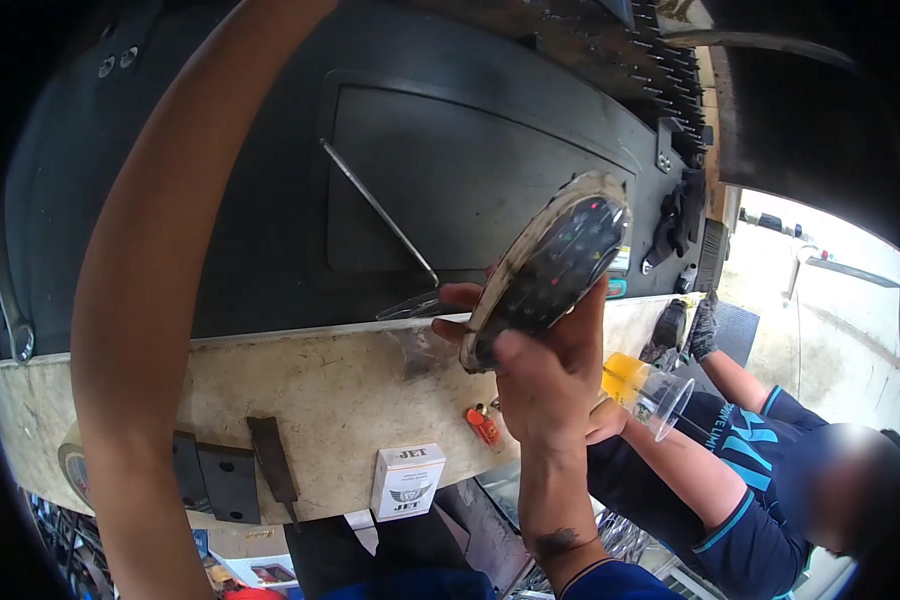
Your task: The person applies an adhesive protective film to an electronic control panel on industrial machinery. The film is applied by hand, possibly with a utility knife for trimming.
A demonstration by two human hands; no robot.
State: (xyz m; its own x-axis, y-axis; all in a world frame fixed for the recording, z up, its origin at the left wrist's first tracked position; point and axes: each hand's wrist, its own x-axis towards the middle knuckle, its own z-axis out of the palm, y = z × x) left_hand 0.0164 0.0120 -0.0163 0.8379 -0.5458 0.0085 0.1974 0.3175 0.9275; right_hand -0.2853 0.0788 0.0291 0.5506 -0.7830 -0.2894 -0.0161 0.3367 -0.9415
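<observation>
My right hand (pixel 548 385) grips an oval instrument cluster (pixel 555 270) and holds it up, tilted, over the bench edge. Its dark glossy face carries small coloured symbols, and a worn pale rim runs around it. The fingers reach behind the rim, while the thumb lies near its lower end. On the left, my left forearm (pixel 145 280) stretches up past the top of the picture, so the left hand is out of sight. Behind the cluster lies a thin metal rod (pixel 378 210) on a black panel (pixel 260 190), with a clear plastic piece (pixel 410 305) at its lower end.
A white JET box (pixel 408 482), dark flat plates (pixel 228 483) and an orange lighter (pixel 483 427) lie on the worn bench (pixel 310 375). A wrench (pixel 15 320) is far left. At right, a co-worker (pixel 760 500) holds a cup of orange drink (pixel 640 385). Dark gloves (pixel 678 215) lie beyond.
</observation>
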